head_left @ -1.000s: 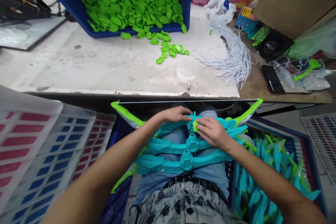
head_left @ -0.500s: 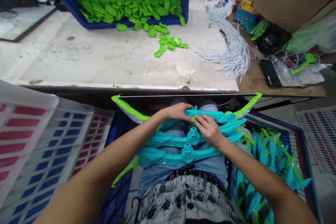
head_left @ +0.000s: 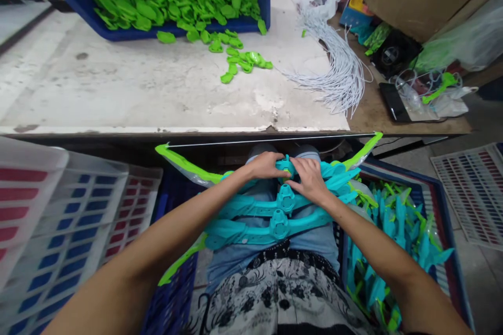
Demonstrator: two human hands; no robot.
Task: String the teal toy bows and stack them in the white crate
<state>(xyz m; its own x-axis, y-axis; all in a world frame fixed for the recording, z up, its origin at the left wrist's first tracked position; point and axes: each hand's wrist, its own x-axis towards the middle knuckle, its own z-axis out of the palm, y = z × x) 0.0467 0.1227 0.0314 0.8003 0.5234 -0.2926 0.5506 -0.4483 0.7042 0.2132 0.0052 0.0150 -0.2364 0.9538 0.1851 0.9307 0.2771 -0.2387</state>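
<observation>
Across my lap lie several turquoise toy bows. The farthest toy bow [head_left: 338, 170] has lime-green tips and a white string [head_left: 271, 141] stretched between them. My left hand [head_left: 267, 166] is closed around its middle from the left, thumb against the hub. From the right, my right hand [head_left: 308, 175] grips the same middle part with fingers and thumb. A small green piece shows between the hands at the hub, partly covered by the fingers. Two more turquoise bow bodies [head_left: 279, 224] rest nearer to me on my thighs, their round hubs facing up.
A blue bin [head_left: 263, 5] full of green plastic pieces stands on the white table [head_left: 137, 89], with loose pieces [head_left: 247, 60] spilled before it. White cords [head_left: 341, 73] lie to the right. A crate [head_left: 444, 209] of bow parts is at my right, plastic baskets [head_left: 98, 209] at my left.
My right hand has shifted from fingertips on the green piece to a spread grip around the hub's right side. The view has moved slightly to the right.
</observation>
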